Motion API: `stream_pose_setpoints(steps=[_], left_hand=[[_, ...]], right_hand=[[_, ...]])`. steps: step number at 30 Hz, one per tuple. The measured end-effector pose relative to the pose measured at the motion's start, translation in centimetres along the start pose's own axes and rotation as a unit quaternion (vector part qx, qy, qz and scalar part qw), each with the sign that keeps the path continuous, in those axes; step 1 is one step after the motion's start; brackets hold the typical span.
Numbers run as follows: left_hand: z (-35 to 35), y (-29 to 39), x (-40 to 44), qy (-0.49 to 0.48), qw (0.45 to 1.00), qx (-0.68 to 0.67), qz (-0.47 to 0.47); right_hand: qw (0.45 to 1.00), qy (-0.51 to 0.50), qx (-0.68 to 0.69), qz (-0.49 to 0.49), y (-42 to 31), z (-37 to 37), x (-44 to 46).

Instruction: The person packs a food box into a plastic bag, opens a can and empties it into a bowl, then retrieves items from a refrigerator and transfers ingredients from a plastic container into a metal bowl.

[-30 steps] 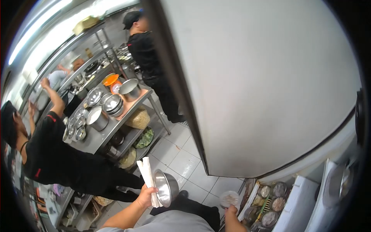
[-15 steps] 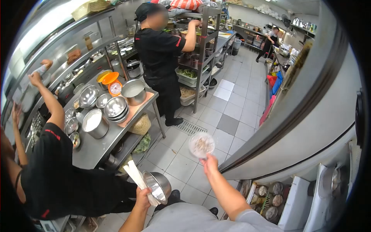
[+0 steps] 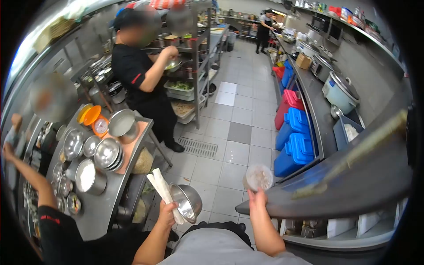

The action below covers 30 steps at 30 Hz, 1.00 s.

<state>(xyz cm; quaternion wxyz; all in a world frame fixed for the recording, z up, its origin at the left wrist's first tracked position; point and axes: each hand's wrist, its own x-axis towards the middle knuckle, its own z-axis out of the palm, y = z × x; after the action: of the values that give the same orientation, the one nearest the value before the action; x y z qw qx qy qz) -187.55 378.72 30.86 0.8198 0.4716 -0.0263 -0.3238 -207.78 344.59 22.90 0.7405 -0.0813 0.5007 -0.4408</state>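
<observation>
My left hand (image 3: 168,213) is closed on a shiny metal bowl (image 3: 189,201), tilted with its opening to the left. Flat, whitish long strips (image 3: 162,190) are gripped in the same hand against the rim; their material is unclear. My right hand (image 3: 257,198) holds a round, translucent plastic container (image 3: 258,177) out in front, with pale brownish contents showing through. Beside my right forearm is the edge of an open fridge door (image 3: 327,198), with the fridge's white compartments (image 3: 349,225) partly visible below it.
On the left, a steel table (image 3: 101,216) bears bowls, pots and an orange scale (image 3: 100,126). A co-worker in black (image 3: 137,79) stands at a shelf rack; another person's arm (image 3: 33,176) reaches in at left. Blue bins (image 3: 293,154) stand under the right counter (image 3: 320,128).
The view has turned right, showing the counter and bins. The fridge door has swung inward, covering more of the compartments. Both hands keep their holds; the co-worker at the rack now holds a bowl.
</observation>
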Motion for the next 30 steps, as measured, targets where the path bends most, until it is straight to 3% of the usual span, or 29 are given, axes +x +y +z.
stream_pose_setpoints(steps=[5,7,9,12,14,18,23,28,30], left_hand=[[4.1,-2.3,7.2,-0.065,0.993,0.018,-0.094],[5.2,-4.1,10.7,-0.082,0.989,0.027,-0.121],[7.3,-5.3,14.1,-0.099,0.984,0.038,-0.146],[11.5,-6.9,19.9,-0.100,0.979,0.056,-0.168],[13.8,-8.8,24.2,-0.109,0.978,0.072,-0.165],[21.1,-9.8,31.7,-0.114,0.979,0.068,-0.153],[30.6,-8.8,40.9,-0.099,0.983,0.054,-0.144],[34.7,-9.9,50.8,-0.083,0.990,0.036,-0.110],[35.8,-11.0,55.5,-0.074,0.988,0.032,-0.130]], right_hand=[[0.999,0.006,0.047,-0.008,-5.7,-12.9,-3.5],[0.990,0.067,0.101,-0.068,-8.4,-16.6,-4.4],[0.979,0.101,0.068,-0.162,-10.1,-22.3,-2.4],[0.951,0.232,0.031,-0.201,-12.8,-22.7,-1.8],[0.937,0.261,0.060,-0.225,-14.2,-23.1,0.9],[0.895,0.346,0.042,-0.277,-18.5,-19.6,8.5],[0.905,0.355,0.014,-0.233,-22.5,-11.1,20.2],[0.956,0.203,-0.066,-0.200,-23.2,1.5,33.3],[0.981,0.096,-0.021,-0.167,-23.4,9.0,37.7]])
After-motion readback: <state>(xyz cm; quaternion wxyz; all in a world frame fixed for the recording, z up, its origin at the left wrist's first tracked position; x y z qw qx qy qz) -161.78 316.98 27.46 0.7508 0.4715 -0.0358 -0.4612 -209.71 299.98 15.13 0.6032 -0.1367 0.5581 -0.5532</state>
